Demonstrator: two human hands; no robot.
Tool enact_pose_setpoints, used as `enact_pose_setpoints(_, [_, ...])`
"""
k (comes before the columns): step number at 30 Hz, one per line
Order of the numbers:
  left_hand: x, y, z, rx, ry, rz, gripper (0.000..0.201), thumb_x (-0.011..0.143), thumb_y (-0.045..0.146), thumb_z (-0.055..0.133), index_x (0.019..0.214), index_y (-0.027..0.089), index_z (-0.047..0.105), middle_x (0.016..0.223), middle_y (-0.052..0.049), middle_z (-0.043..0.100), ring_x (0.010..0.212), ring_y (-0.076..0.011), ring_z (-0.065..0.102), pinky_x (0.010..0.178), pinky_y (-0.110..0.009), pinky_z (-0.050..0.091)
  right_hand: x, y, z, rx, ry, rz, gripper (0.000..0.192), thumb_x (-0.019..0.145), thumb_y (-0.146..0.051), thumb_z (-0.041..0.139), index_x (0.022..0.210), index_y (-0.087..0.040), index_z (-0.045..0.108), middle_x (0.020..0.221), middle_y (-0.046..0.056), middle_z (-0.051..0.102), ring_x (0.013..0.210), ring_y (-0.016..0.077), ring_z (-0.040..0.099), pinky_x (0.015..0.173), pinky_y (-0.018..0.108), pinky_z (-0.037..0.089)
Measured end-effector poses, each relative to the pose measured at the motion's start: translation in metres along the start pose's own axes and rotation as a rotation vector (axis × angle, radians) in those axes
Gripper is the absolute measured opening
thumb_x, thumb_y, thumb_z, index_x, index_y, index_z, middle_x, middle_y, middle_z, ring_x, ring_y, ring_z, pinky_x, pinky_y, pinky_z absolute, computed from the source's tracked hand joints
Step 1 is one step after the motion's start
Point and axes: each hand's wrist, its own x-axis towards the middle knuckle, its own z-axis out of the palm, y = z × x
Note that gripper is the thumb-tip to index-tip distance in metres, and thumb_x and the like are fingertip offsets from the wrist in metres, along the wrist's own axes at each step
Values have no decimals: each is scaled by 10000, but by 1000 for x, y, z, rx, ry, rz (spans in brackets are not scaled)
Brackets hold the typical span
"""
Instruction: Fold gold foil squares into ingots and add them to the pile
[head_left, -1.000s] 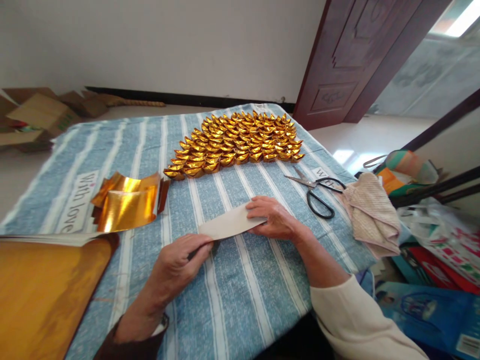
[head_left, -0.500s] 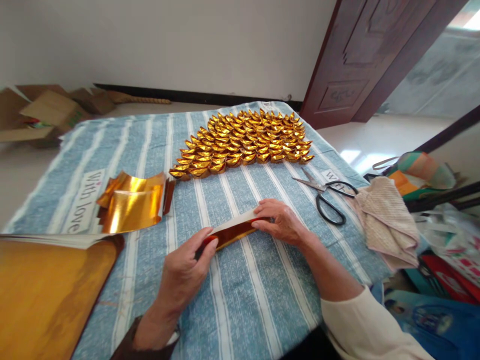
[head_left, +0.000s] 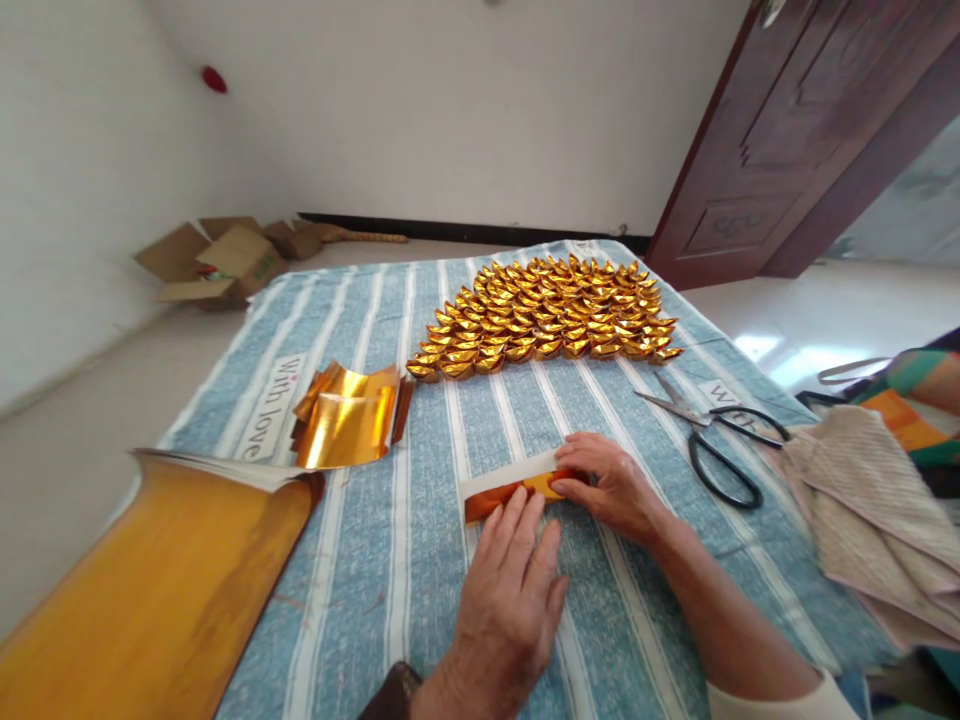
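Note:
A piece of gold foil paper (head_left: 489, 501), partly folded over with a white strip along its far side, lies on the striped cloth in front of me. My left hand (head_left: 511, 600) rests over its near edge, fingers stretched out and fingertips touching the foil. At the paper's right end, my right hand (head_left: 613, 488) grips it between thumb and fingers. The right fingers hide that end. Beyond both hands stand rows of folded gold paper ingots (head_left: 547, 315).
Scissors (head_left: 701, 418) with black handles lie right of my right hand, beside a beige cloth (head_left: 870, 500). At left are a small stack of gold foil sheets (head_left: 349, 415) and a large gold sheet stack (head_left: 172, 570). Cardboard boxes (head_left: 225, 265) sit on the floor behind.
My left hand has let go of the paper's left end and moved right, now flat against the foil. My right hand keeps its hold. The view has shifted left.

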Motion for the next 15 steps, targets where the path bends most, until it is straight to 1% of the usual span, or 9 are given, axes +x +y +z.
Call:
enact_pose_setpoints(2, [-1,-2,3,50,-74,-42,365,889,208,528,1225,71,569,1342,-216,551,1300,-362,464,983,-567,480,0,-1,1,-16,10,15,41,811,-189,674,784,-218,685,862,33,702,939,212,626,888,382,473])
enact_pose_setpoints(5, [-1,-4,3,92,-126,-57,417,891,254,533,1266,72,540,1368,-213,531,1297,-365,466,981,-600,464,-1,0,4,-52,30,33,11,823,-219,668,824,-211,675,873,41,691,916,211,624,856,373,484])
enact_pose_setpoints(8, [-1,-3,3,116,-154,-64,436,881,260,549,1271,67,531,1385,-220,512,1304,-365,458,985,-609,453,-3,4,7,-89,59,32,74,831,-237,659,894,-201,672,910,60,690,908,218,623,830,376,494])
enact_pose_setpoints(12, [-2,-3,5,111,-172,-82,473,862,276,587,1282,68,516,1409,-227,483,1317,-369,440,991,-614,443,-5,11,12,-125,81,29,180,831,-254,657,1002,-199,662,902,62,694,880,222,633,805,382,508])
enact_pose_setpoints(15, [-3,-3,7,125,-179,-81,506,849,273,605,1295,60,500,1409,-236,478,1309,-385,445,967,-638,445,-7,14,15,-144,119,34,252,833,-258,650,1079,-203,647,971,74,705,901,228,647,815,392,518])
